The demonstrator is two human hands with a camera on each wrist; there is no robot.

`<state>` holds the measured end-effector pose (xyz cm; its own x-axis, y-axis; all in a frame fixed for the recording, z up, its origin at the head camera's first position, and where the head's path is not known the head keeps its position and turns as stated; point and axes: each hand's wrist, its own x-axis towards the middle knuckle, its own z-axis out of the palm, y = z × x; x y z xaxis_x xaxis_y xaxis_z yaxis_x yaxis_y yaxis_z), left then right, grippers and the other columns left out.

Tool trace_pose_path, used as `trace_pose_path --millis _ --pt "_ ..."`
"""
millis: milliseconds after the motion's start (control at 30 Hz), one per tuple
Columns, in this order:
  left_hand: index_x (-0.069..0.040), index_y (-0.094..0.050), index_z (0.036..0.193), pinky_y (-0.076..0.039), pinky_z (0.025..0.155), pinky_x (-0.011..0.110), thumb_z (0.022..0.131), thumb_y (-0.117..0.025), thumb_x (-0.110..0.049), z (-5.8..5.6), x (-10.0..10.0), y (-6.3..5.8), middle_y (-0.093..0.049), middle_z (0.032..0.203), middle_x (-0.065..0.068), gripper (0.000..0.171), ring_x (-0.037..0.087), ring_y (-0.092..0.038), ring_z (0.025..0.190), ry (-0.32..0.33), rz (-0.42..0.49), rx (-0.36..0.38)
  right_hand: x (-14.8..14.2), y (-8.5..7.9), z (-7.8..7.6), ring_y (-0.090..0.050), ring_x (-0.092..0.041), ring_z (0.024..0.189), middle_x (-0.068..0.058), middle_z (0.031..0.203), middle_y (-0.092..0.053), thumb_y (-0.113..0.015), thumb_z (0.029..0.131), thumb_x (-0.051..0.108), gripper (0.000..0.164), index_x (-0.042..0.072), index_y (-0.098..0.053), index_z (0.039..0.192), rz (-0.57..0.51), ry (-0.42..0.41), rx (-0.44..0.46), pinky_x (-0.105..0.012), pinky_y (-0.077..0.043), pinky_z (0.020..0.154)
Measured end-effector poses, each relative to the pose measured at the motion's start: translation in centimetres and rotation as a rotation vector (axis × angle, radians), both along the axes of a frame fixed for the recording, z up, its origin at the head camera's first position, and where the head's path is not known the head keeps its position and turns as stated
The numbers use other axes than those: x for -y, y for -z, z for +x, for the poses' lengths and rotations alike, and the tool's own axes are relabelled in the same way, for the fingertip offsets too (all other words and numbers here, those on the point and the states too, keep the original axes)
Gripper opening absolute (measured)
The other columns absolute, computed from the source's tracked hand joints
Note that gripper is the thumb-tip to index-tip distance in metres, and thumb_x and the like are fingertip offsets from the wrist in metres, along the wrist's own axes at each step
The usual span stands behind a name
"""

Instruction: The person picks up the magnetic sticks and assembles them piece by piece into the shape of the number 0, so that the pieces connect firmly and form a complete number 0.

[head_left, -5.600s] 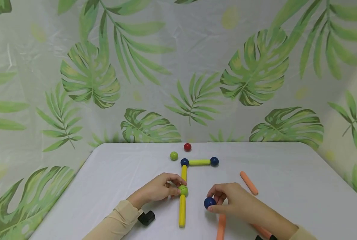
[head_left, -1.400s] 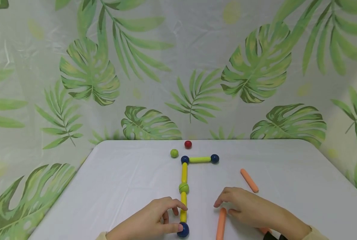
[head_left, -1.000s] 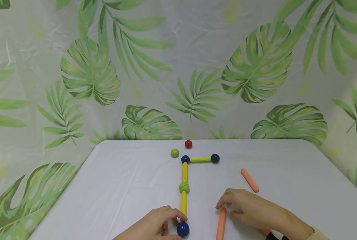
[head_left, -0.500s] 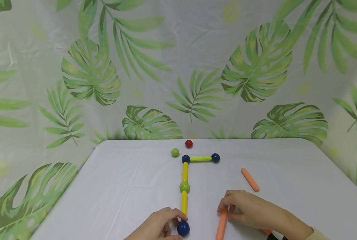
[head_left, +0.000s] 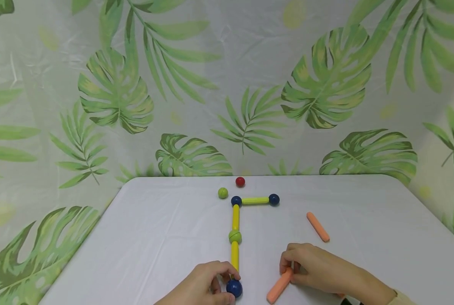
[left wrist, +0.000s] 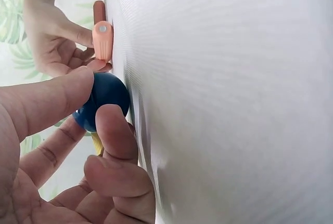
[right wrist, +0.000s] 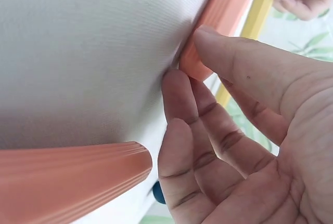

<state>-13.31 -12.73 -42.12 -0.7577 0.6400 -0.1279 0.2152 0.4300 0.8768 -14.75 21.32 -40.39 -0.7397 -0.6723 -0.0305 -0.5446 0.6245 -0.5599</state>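
My left hand (head_left: 207,281) pinches a dark blue ball (head_left: 234,288) between thumb and fingers; in the left wrist view that ball (left wrist: 110,96) sits close to the tabletop. The ball is at the near end of a yellow stick (head_left: 235,256), which meets a green ball (head_left: 235,236). A second yellow stick (head_left: 236,217) runs on from there to a blue ball (head_left: 236,201) in the corner. With thumb and fingertips, my right hand (head_left: 314,264) grips the far end of an orange stick (head_left: 278,289), whose near end points toward the held ball.
From the corner ball a lime stick (head_left: 255,200) leads right to another blue ball (head_left: 274,199). A loose green ball (head_left: 223,193) and a red ball (head_left: 240,181) lie at the back. One orange stick (head_left: 318,227) lies right; another (right wrist: 73,180) is beside the right hand.
The right hand, earlier holding a blue ball, now grips the orange stick, whose near end has swung left. The left hand moved from the green ball to the blue ball now ending the near yellow stick.
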Motion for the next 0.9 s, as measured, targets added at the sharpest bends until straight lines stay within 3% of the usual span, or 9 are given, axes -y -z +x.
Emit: trace_pose_path --millis 400,633,900 --pt "-0.017 -0.074 0.116 -0.051 0.067 0.017 0.092 -0.081 -0.009 0.0 -0.1 -0.1 -0.067 0.098 -0.012 0.027 -0.001 -0.057 0.071 0.000 0.004 0.008 0.4 0.0 0.7 -0.052 0.007 0.078 0.021 0.087 -0.059 -0.086 0.092 0.022 0.017 0.027 -0.071 0.098 -0.026 0.017 0.028 -0.019 -0.048 0.068" --pt "-0.018 -0.073 0.116 -0.051 0.067 0.017 0.093 -0.082 -0.010 -0.2 0.1 0.4 -0.067 0.099 -0.012 0.026 -0.002 -0.058 0.072 0.023 0.018 -0.003 1.1 0.0 1.3 -0.055 0.003 0.076 0.019 0.085 -0.063 -0.083 0.095 0.025 0.011 0.025 -0.074 0.102 -0.068 0.083 0.208 -0.021 -0.048 0.067" --pt "-0.018 -0.073 0.116 -0.051 0.067 0.017 0.093 -0.082 -0.010 -0.3 0.2 0.4 -0.067 0.098 -0.013 0.026 -0.002 -0.058 0.071 0.027 0.017 0.001 1.9 0.2 1.7 -0.056 0.002 0.075 0.017 0.084 -0.064 -0.081 0.096 0.022 0.008 0.023 -0.075 0.101 -0.121 0.066 0.282 -0.021 -0.050 0.066"
